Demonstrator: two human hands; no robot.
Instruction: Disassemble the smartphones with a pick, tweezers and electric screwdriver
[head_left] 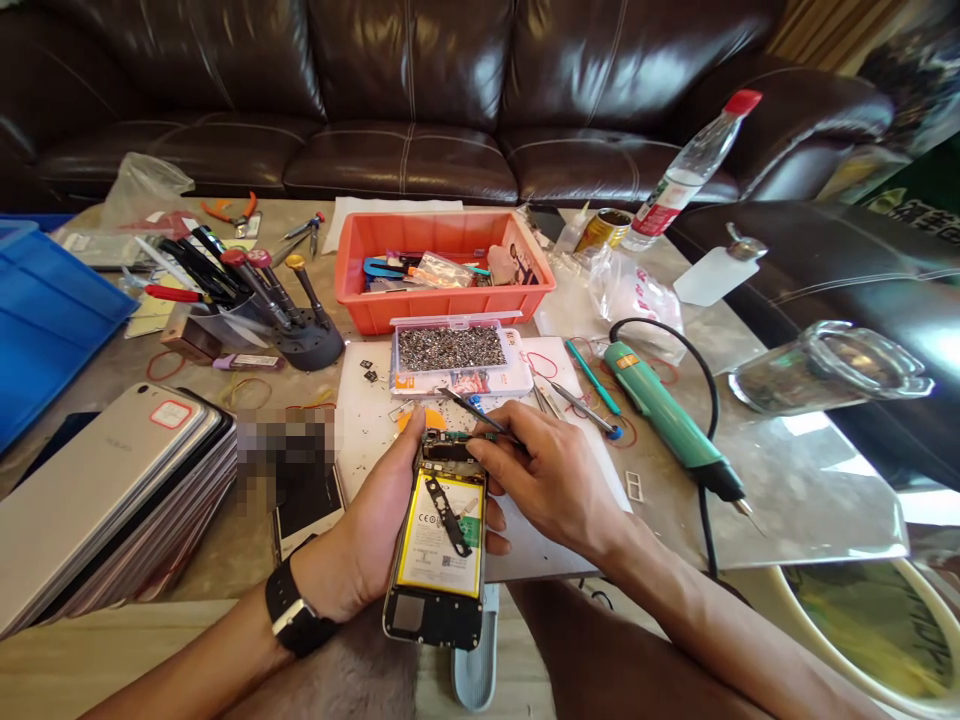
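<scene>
- Gripping an opened smartphone (437, 540) in the left hand (379, 515), fingers curled around its edge
- Pinching a slim metal tool (472, 411) in the right hand (547, 480), tip at a small green circuit board (454, 438)

opened phone (435, 545) above board (367, 420) | tray (442, 312) behind screw box (450, 385) | soldering iron (660, 405) right of board

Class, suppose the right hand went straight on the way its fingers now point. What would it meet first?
The right hand would first meet the small green circuit board at the top of the opened smartphone, at its fingertips, though depth is hard to judge.
</scene>
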